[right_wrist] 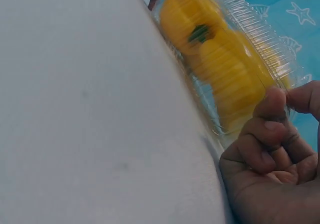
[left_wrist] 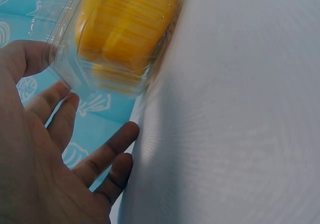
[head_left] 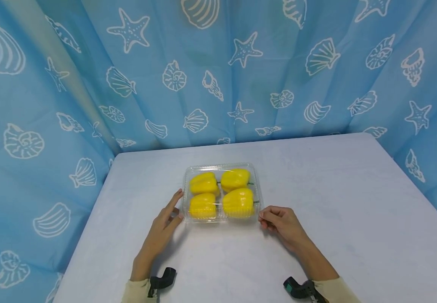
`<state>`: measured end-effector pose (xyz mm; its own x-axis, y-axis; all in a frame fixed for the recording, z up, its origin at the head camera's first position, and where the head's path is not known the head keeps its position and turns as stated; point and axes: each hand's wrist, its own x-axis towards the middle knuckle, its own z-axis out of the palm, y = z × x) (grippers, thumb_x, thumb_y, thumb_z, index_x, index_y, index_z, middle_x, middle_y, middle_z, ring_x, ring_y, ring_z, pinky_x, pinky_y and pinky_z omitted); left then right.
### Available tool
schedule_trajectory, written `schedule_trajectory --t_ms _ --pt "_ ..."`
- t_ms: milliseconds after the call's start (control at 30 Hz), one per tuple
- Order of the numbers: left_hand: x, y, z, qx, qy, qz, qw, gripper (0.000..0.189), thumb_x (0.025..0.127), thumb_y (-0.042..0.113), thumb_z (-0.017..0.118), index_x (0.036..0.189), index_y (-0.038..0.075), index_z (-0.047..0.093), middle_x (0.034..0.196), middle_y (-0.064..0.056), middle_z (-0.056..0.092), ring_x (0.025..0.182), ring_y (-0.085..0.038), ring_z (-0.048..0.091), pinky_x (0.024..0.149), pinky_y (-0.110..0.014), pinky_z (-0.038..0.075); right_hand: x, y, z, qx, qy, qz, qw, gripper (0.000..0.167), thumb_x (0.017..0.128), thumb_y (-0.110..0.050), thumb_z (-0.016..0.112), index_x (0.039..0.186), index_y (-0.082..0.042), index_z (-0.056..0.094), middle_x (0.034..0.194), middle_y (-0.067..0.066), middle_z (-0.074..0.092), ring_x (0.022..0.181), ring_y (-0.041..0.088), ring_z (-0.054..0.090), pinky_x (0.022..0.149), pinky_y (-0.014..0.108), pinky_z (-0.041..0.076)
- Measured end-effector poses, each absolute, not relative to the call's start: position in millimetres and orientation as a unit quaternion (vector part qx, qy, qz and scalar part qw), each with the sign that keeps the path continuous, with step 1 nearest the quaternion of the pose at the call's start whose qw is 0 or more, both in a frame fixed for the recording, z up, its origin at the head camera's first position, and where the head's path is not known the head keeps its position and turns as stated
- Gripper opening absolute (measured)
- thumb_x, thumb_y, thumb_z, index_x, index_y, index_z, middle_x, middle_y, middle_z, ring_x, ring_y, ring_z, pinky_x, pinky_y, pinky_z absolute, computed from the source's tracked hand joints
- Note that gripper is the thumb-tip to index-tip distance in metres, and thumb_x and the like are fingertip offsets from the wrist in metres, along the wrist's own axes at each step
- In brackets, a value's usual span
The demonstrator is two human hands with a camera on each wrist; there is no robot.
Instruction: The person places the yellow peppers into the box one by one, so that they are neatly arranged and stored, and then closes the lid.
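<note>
A clear plastic clamshell container [head_left: 221, 220] stands on the white table, its lid down over several yellow bell peppers [head_left: 239, 203] with green stems. At its front left corner is my left hand [head_left: 160, 232], fingers spread and mostly straight. In the left wrist view the thumb [left_wrist: 39, 58] touches the container's rim, and the other fingers reach out below it. My right hand [head_left: 285, 227] pinches the front right corner of the rim between thumb and index finger. The right wrist view shows this pinch, with the remaining fingers [right_wrist: 260, 151] curled in.
The white tabletop [head_left: 335, 202] spreads out around the container. A blue curtain [head_left: 203, 54] with white shells and starfish hangs behind the table and along both sides. Each wrist wears a black device [head_left: 163, 278].
</note>
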<state>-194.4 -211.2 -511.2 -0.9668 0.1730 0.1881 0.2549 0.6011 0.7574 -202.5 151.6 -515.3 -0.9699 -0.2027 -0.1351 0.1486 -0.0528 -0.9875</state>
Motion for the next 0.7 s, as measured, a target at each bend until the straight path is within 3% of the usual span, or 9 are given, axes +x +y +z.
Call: schedule_trajectory --t_ms 167,267,433,467,533,667,700 --pt "-194.5 -210.8 -511.6 -0.130 -0.892 -0.429 0.054 0.060 0.103 0.028 0.056 0.158 0.035 0.031 0.160 0.015 0.031 0.108 -0.016 0.054 0.085 -0.043 0.048 -201.6 152.7 -515.0 -0.035 0.728 -0.678 0.098 0.019 0.098 -0.013 0.063 0.094 0.005 0.066 0.078 0.013 0.065 0.064 0.014 0.050 0.055 0.022 0.041" --pt "-194.4 -210.6 -510.6 -0.131 -0.890 -0.431 0.065 0.060 0.103 0.027 0.058 0.157 0.033 0.033 0.160 0.014 0.031 0.107 -0.015 0.057 0.086 -0.042 0.051 -202.9 152.7 -515.7 -0.058 0.750 -0.656 0.067 0.021 0.099 -0.014 0.063 0.114 0.001 0.062 0.096 0.015 0.063 0.064 0.014 0.049 0.054 0.022 0.041" --pt "-194.5 -210.1 -511.9 -0.121 -0.888 -0.437 0.081 0.062 0.102 0.028 0.060 0.158 0.032 0.033 0.157 0.008 0.040 0.104 -0.015 0.060 0.086 -0.043 0.051 -205.8 154.1 -518.7 -0.105 0.748 -0.654 0.038 0.057 0.099 -0.014 0.065 0.150 -0.012 0.041 0.140 0.014 0.049 0.070 0.021 0.058 0.060 0.026 0.047" --pt "-194.6 -209.9 -512.1 -0.118 -0.889 -0.434 0.089 0.065 0.101 0.028 0.061 0.158 0.032 0.031 0.155 0.007 0.042 0.102 -0.014 0.060 0.086 -0.043 0.051 -206.1 154.6 -519.3 -0.115 0.749 -0.652 0.032 0.062 0.098 -0.013 0.065 0.154 -0.016 0.037 0.139 0.014 0.052 0.072 0.024 0.061 0.061 0.027 0.049" --pt "-194.9 -209.6 -512.0 -0.114 -0.887 -0.433 0.115 0.069 0.098 0.026 0.065 0.158 0.032 0.031 0.150 0.005 0.048 0.098 -0.014 0.060 0.085 -0.043 0.051 -206.9 156.0 -520.8 -0.140 0.751 -0.645 0.016 0.069 0.098 -0.010 0.064 0.158 -0.020 0.031 0.133 0.016 0.058 0.076 0.028 0.066 0.063 0.029 0.052" --pt "-195.9 -209.2 -511.0 -0.113 -0.880 -0.424 0.181 0.069 0.089 0.021 0.074 0.151 0.023 0.043 0.129 -0.003 0.057 0.087 -0.017 0.055 0.078 -0.040 0.049 -209.0 157.8 -523.0 -0.200 0.758 -0.620 -0.028 0.072 0.097 0.003 0.058 0.159 -0.020 0.030 0.144 0.015 0.052 0.080 0.031 0.069 0.062 0.031 0.055" --pt "-196.2 -209.1 -510.8 -0.114 -0.877 -0.428 0.188 0.065 0.088 0.020 0.075 0.147 0.019 0.047 0.121 -0.004 0.057 0.084 -0.018 0.054 0.075 -0.039 0.048 -209.4 158.0 -523.3 -0.215 0.760 -0.612 -0.038 0.071 0.096 0.005 0.057 0.158 -0.016 0.031 0.153 0.013 0.043 0.081 0.031 0.069 0.061 0.031 0.055"
